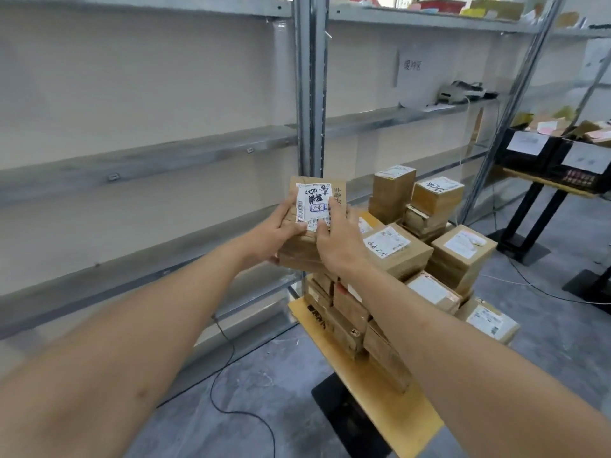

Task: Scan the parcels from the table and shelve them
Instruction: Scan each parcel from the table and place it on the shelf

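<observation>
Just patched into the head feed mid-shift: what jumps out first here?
Dead centre, both hands hold up a brown parcel, left hand on its left edge and right hand on its right, its white label with handwriting facing the camera. Just right and below, a heap of taped parcels crowds a small yellow table. Behind them stands long grey metal shelving, with a device on the right-hand bay.
</observation>
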Demonstrator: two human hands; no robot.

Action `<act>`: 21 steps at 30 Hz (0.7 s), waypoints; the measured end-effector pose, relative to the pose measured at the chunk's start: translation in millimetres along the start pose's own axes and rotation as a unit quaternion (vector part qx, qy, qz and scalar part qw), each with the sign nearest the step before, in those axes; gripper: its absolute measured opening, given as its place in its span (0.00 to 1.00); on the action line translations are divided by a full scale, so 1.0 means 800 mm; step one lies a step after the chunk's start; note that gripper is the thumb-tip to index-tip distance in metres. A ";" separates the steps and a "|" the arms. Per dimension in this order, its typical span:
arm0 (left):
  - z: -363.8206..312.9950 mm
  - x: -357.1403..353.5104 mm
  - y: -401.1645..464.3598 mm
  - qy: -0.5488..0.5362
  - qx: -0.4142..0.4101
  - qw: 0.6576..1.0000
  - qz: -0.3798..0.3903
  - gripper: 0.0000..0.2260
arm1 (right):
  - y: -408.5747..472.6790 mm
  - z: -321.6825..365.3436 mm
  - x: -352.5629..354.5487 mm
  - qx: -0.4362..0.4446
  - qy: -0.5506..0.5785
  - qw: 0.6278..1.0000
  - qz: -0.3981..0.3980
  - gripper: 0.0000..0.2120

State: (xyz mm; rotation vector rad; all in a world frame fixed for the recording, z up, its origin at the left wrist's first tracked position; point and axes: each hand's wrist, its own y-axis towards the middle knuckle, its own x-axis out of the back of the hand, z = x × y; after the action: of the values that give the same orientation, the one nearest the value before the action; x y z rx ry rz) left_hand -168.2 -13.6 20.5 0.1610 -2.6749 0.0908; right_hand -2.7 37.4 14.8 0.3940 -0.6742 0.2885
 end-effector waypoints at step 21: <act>0.279 0.292 -0.164 0.065 0.150 0.971 -0.172 0.35 | 0.010 0.204 -0.309 0.159 -0.264 0.928 0.211 0.27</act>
State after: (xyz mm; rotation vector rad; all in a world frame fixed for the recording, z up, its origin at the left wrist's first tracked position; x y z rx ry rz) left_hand -457.2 -186.8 -69.9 0.6859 -2.4484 0.3817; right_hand -279.0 -59.7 -28.0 0.6477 -1.2539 0.7213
